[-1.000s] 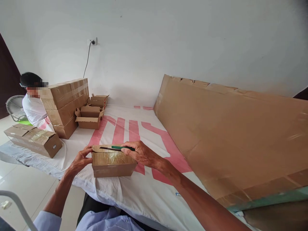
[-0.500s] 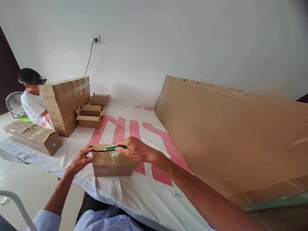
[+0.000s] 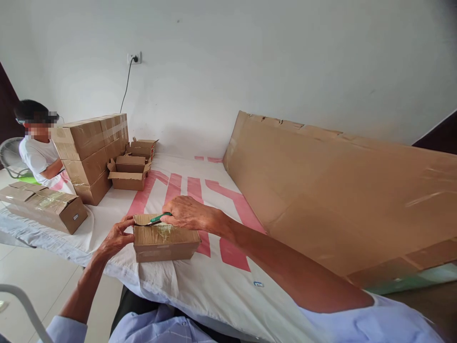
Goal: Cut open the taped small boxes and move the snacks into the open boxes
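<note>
One cardboard box (image 3: 166,245), taped on top, resting on the cloth-covered bench (image 3: 203,293): left hand (image 3: 116,238), thumb and fingers parted, pressed to its left end; right hand (image 3: 183,212) curled around a green-handled utility knife (image 3: 160,217), blade at the top seam. Farther off, to the person's left: stacked taped cartons (image 3: 89,155), open boxes (image 3: 126,182) beside them, one white-shirted co-worker (image 3: 37,155) behind.

Soft light casts faint shadow on the wall (image 3: 228,62) and glints on tape (image 3: 164,233).
</note>
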`<state>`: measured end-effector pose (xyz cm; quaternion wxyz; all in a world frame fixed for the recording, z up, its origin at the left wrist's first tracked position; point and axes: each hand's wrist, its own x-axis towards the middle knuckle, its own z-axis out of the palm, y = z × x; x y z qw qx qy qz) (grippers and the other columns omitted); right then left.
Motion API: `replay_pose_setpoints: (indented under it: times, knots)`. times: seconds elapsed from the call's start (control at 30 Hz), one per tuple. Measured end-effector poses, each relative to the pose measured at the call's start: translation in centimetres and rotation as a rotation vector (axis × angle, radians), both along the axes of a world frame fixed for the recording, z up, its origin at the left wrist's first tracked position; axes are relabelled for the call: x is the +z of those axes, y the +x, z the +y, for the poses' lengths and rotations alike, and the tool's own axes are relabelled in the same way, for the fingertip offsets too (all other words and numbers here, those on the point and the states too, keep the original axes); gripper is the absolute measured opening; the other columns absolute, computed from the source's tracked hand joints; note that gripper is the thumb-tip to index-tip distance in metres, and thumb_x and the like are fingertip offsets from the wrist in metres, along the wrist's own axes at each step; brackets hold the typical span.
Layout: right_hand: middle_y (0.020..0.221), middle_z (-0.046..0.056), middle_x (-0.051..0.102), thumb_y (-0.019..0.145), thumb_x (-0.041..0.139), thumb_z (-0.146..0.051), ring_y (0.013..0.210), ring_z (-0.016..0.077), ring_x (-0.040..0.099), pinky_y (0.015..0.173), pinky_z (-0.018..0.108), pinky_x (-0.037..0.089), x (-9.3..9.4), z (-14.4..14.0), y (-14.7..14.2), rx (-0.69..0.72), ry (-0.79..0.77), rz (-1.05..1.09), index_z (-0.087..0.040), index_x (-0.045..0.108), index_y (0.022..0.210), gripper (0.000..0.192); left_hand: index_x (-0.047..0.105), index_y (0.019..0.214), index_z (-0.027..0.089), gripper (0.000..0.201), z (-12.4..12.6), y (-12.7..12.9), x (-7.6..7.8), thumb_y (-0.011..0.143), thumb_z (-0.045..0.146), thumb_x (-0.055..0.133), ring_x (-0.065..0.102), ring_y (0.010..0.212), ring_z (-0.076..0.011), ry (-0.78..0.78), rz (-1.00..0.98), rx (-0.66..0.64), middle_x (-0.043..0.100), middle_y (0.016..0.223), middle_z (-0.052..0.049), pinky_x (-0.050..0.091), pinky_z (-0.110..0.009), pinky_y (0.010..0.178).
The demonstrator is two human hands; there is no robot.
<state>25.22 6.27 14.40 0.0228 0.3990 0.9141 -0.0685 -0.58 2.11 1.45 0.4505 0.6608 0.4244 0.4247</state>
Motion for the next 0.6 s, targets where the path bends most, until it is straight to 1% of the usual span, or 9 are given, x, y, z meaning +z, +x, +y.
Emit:
replay_pose_setpoints:
  times: [0.17,0.27,0.33,0.4,0.53,0.6]
  knots:
    - [0.079,0.012,0.073,0.097,0.052,-0.027,0.07,0.0219,0.061,0.063,0.033,0.03,0.5,0.8,-2.0,0.058,0.055,-0.109,-0.017,0.075,0.081,0.029,0.082,0.121,0.028,0.044,0.2,-0.1,0.0,0.078,0.022,0.079,0.048,0.143,-0.0386,-0.032,-0.003,0.015,0.056,0.155,-0.009,0.059,-0.034,0.09]
    - [0.078,0.013,0.074,0.095,0.055,-0.027,0.068,0.0223,0.06,0.062,0.033,0.031,0.6,1.1,-2.6,0.082,0.09,-0.15,-0.017,0.075,0.08,0.027,0.083,0.12,0.027,0.043,0.2,0.0,0.3,0.078,0.023,0.079,0.048,0.144,-0.0383,-0.058,0.005,0.032,0.054,0.156,-0.009,0.06,-0.034,0.091]
    - [0.078,0.012,0.074,0.095,0.056,-0.027,0.068,0.0222,0.06,0.061,0.033,0.031,0.7,1.2,-2.1,0.068,0.109,-0.163,-0.017,0.075,0.081,0.026,0.083,0.118,0.027,0.041,0.2,0.0,0.6,0.077,0.024,0.081,0.048,0.144,-0.0383,-0.065,0.011,0.051,0.057,0.153,-0.009,0.059,-0.036,0.096]
    - [0.08,0.012,0.074,0.097,0.054,-0.026,0.069,0.0217,0.06,0.061,0.033,0.03,0.6,1.1,-0.8,0.037,0.098,-0.16,-0.017,0.076,0.082,0.028,0.084,0.116,0.027,0.039,0.3,0.0,0.8,0.077,0.025,0.082,0.048,0.145,-0.0387,-0.067,0.011,0.057,0.059,0.151,-0.009,0.058,-0.037,0.1]
    - [0.078,0.01,0.073,0.102,0.049,-0.032,0.07,0.0208,0.06,0.061,0.033,0.029,0.6,0.7,1.9,-0.031,0.024,-0.13,-0.018,0.077,0.085,0.036,0.085,0.114,0.026,0.037,0.6,0.2,1.0,0.077,0.027,0.082,0.052,0.14,-0.0394,-0.089,0.032,0.021,0.059,0.151,-0.01,0.06,-0.038,0.095]
    - [0.079,0.01,0.073,0.102,0.05,-0.031,0.071,0.021,0.061,0.062,0.033,0.028,0.7,0.4,2.5,-0.054,0.017,-0.134,-0.018,0.077,0.086,0.034,0.085,0.113,0.026,0.037,0.8,0.4,1.0,0.076,0.026,0.081,0.054,0.138,-0.0386,-0.08,0.058,0.033,0.061,0.149,-0.01,0.058,-0.038,0.098]
